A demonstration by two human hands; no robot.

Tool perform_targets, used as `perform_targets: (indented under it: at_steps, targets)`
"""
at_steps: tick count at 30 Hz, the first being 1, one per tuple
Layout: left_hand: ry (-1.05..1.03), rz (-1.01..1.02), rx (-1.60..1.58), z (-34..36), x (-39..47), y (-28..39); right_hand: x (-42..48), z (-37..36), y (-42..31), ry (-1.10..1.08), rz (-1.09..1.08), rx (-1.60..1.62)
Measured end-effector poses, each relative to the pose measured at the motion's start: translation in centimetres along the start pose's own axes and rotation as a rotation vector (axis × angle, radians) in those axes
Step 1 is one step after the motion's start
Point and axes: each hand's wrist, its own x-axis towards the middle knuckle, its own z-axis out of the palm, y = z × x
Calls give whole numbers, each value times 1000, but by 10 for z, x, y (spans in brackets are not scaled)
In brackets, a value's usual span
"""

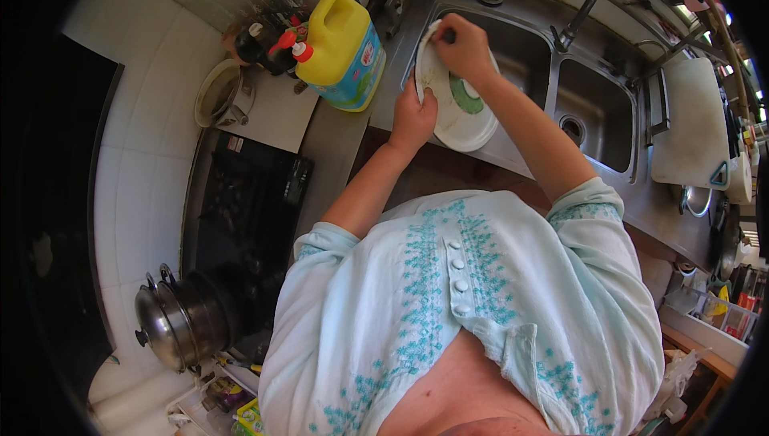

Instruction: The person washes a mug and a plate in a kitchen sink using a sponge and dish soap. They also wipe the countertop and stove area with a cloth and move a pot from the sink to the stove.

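My left hand [417,112] grips the near-left rim of a large white oval plate [447,129] with a green pattern, thumb on its face. The plate is tilted over the front edge of the stainless steel double sink [525,69]. At the plate's upper edge my right hand [461,45] is closed, its fingers curled around a small dark thing that is mostly hidden; I cannot tell what it is. Thin dark smears show on the plate's face.
A yellow jug of dish soap [342,33] stands left of the sink. The faucet [580,9] rises behind the basins. A white cutting board [691,123] stands at right. On the left are a black stove [252,195], a small pot [219,93] and a lidded steel steamer pot [174,322].
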Motion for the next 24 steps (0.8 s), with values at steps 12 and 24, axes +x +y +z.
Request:
perform_targets:
  at_steps: [12, 24]
  targets:
    - [46, 96, -16, -6, 6, -2, -19, 9, -25, -109, -175, 49]
    - [5, 13, -1, -2, 2, -8, -18, 2, -19, -63, -212, 18]
